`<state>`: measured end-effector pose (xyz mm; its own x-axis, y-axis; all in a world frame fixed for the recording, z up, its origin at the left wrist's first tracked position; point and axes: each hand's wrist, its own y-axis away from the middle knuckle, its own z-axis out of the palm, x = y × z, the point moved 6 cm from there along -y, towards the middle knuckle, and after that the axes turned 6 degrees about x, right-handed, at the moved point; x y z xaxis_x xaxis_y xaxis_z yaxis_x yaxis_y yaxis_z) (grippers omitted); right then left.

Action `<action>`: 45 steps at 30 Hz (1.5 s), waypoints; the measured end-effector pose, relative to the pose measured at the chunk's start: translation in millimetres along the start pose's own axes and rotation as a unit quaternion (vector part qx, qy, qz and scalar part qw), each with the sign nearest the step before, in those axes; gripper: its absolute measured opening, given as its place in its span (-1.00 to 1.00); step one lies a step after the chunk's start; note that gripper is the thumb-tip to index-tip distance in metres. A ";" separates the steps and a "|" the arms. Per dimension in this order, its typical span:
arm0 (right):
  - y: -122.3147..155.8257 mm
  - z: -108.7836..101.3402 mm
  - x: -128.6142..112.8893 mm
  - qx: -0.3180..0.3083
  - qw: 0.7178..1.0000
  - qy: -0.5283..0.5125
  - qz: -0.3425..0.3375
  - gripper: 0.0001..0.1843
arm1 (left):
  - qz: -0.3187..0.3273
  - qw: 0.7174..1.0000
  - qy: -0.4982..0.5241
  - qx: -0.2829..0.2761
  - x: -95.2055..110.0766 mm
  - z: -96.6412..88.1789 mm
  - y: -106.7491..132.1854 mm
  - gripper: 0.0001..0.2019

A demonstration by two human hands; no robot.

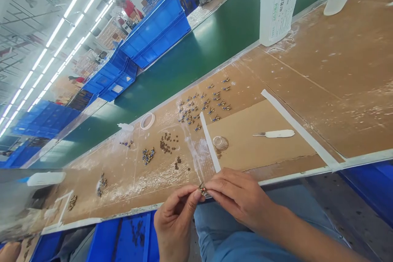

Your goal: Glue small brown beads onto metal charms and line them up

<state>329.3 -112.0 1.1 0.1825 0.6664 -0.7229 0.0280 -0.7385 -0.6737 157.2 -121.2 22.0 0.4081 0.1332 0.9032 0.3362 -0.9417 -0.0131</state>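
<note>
At the table's front edge, my left hand (176,215) pinches a small dark figurine-like piece (202,188) between thumb and fingers. My right hand (238,192) closes on the same piece from the other side, its fingertips partly hiding it. The piece has a spot of red, but its exact kind is too small to make out. Beyond my hands, several small blue-and-gold pieces (216,99) are spread out in loose rows. Small brown round parts (166,144) lie scattered to the left, beside a heap of blue-and-gold pieces (148,156).
A white-handled knife (279,134) and a small clear cup (220,143) rest on the cardboard (260,125). Further back stand a large white bottle (278,12), a tape roll (147,121) and a green conveyor belt (196,57). Blue crates (159,28) line its far side.
</note>
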 end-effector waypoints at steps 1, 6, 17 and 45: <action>-0.2 -1.1 -0.9 -0.001 1.000 0.001 -0.006 -0.84 | -0.001 1.000 -0.001 -0.002 1.2 0.9 0.6 -0.81; -1.0 -1.6 -3.1 0.001 1.000 -0.003 -0.025 -0.84 | 0.010 1.000 -0.009 -0.026 8.7 5.8 2.1 -0.82; -14.8 -42.8 6.8 0.070 0.989 0.117 -0.062 -0.81 | 0.038 0.997 0.012 -0.072 20.5 34.1 -88.8 -0.80; 12.8 -55.3 40.2 0.062 0.974 0.189 -0.105 -0.77 | 0.112 0.956 -0.267 0.038 -20.3 -67.3 -197.5 -0.82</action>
<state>391.3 -100.4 -28.1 0.5358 0.6983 -0.4747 -0.0116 -0.5560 -0.8311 25.4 41.2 35.1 0.8457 0.0888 0.5262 0.2424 -0.9424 -0.2304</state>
